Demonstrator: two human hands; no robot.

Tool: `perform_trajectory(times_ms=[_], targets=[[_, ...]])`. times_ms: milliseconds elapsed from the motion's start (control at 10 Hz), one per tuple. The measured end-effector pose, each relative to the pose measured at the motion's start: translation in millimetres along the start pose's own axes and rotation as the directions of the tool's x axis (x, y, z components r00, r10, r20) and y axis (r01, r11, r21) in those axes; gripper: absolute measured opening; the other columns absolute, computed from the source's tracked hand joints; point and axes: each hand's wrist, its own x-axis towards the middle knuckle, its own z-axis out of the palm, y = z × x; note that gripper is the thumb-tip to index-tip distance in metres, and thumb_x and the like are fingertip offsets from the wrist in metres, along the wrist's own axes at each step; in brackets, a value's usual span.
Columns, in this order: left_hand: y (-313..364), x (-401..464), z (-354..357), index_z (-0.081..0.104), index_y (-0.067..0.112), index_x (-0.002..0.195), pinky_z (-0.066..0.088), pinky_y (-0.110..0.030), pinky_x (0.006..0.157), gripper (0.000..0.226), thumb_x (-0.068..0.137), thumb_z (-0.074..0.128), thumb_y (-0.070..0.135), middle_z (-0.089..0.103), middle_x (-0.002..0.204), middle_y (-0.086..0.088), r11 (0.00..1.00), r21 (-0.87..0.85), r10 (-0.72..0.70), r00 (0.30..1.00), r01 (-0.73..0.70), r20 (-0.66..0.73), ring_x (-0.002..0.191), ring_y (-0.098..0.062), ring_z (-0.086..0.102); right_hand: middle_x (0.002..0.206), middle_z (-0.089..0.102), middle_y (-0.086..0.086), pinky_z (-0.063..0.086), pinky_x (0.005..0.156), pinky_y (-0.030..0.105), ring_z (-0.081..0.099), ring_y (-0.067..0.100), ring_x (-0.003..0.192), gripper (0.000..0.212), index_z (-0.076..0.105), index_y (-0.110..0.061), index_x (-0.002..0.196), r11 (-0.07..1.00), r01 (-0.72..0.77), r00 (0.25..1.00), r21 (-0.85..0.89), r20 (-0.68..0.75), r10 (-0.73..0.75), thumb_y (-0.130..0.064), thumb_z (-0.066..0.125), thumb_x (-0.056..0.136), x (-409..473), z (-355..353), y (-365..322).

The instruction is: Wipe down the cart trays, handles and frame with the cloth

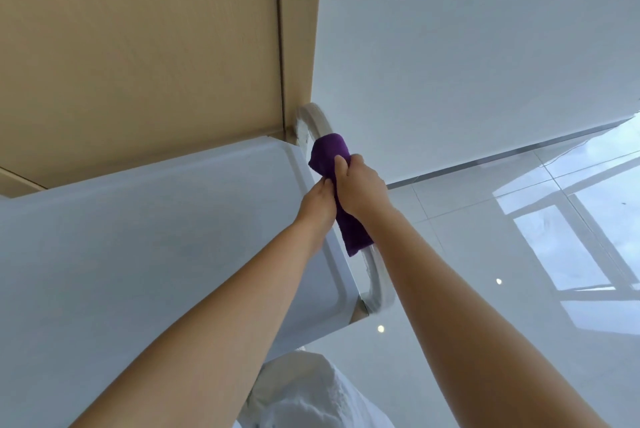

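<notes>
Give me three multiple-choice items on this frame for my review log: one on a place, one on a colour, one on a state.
1. Where is the cloth?
A. Flat on the top tray
B. Wrapped around the cart handle
C. On the floor

2. What colour is the cloth?
A. Purple
B. Yellow
C. White

3. How is the cloth held?
A. By the right hand only
B. By neither hand
C. By both hands

Answers:
1. B, the cloth runs along the white handle beside the top tray, with bare handle showing at both ends.
2. A, it is plainly deep purple against the white cart.
3. C, the right hand has its grip around the cloth and the left hand pinches it from the tray side.
</notes>
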Motion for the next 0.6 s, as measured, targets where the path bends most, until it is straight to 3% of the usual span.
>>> perform_trajectory(times_ms=[100, 200, 300, 400, 500, 600], targets=[[2, 2, -3, 0.055, 0.024, 0.118, 0.034, -0.02, 0.058, 0.033, 0.1, 0.028, 0.034, 0.053, 0.082, 0.013, 0.998, 0.061, 0.009, 0.999, -0.006, -0.041, 0.071, -0.004, 0.046, 0.092, 0.055, 0.01, 0.034, 0.068, 0.034, 0.055, 0.032, 0.085, 0.035, 0.041, -0.007, 0.101, 0.988, -0.01, 0.996, -0.155, -0.094, -0.004, -0.037, 0.022, 0.102, 2, 8, -8], [-10, 4, -10, 0.039, 0.023, 0.14, 0.037, -0.023, 0.085, 0.04, 0.101, 0.028, 0.03, 0.053, 0.117, 0.012, 0.996, 0.083, 0.015, 1.0, -0.013, -0.021, 0.107, -0.008, 0.049, 0.098, 0.059, 0.012, 0.035, 0.066, 0.034, 0.059, 0.034, 0.088, 0.036, 0.043, -0.007, 0.103, 0.967, 0.026, 0.99, -0.253, -0.129, -0.061, -0.035, 0.022, 0.102, 0, 9, -6], [-23, -1, -23, 0.024, 0.02, 0.147, 0.027, -0.032, 0.107, 0.047, 0.101, 0.028, 0.029, 0.028, 0.152, 0.003, 0.993, 0.109, -0.039, 0.997, 0.045, -0.062, 0.137, -0.019, 0.03, 0.099, 0.056, 0.012, 0.038, 0.065, 0.035, 0.055, 0.033, 0.081, 0.028, 0.043, -0.007, 0.103, 0.937, 0.079, 0.987, -0.341, -0.106, -0.122, -0.028, 0.023, 0.103, -3, 5, -5], [-32, -9, -42, 0.025, 0.02, 0.147, 0.026, -0.033, 0.11, 0.048, 0.101, 0.03, 0.029, 0.027, 0.152, 0.003, 0.996, 0.078, -0.039, 0.996, 0.046, -0.081, 0.137, -0.018, 0.03, 0.112, 0.053, 0.014, 0.037, 0.07, 0.037, 0.051, 0.031, 0.087, 0.034, 0.043, -0.006, 0.109, 0.939, 0.026, 0.985, -0.344, -0.154, -0.084, -0.031, 0.022, 0.102, -1, 7, -7], [-40, -24, -63, 0.027, 0.017, 0.146, 0.025, -0.03, 0.108, 0.047, 0.101, 0.031, 0.027, 0.028, 0.152, 0.002, 0.984, 0.176, 0.044, 0.992, -0.023, -0.118, 0.138, -0.018, 0.028, 0.149, 0.023, 0.015, 0.027, 0.104, 0.046, 0.032, 0.031, 0.13, 0.052, 0.018, -0.006, 0.144, 0.849, 0.04, 0.974, -0.528, -0.167, -0.15, -0.032, 0.025, 0.1, -7, 11, -15], [-51, -44, -89, 0.03, 0.01, 0.144, 0.028, -0.03, 0.102, 0.046, 0.101, 0.028, 0.027, 0.034, 0.149, -0.006, 0.921, 0.389, 0.113, 0.973, -0.026, -0.204, 0.136, -0.021, 0.031, 0.154, 0.014, 0.014, 0.015, 0.115, 0.045, 0.018, 0.03, 0.14, 0.058, 0.01, -0.01, 0.149, 0.805, 0.235, 0.934, -0.545, -0.102, -0.341, -0.032, 0.031, 0.099, -26, 26, -34]])
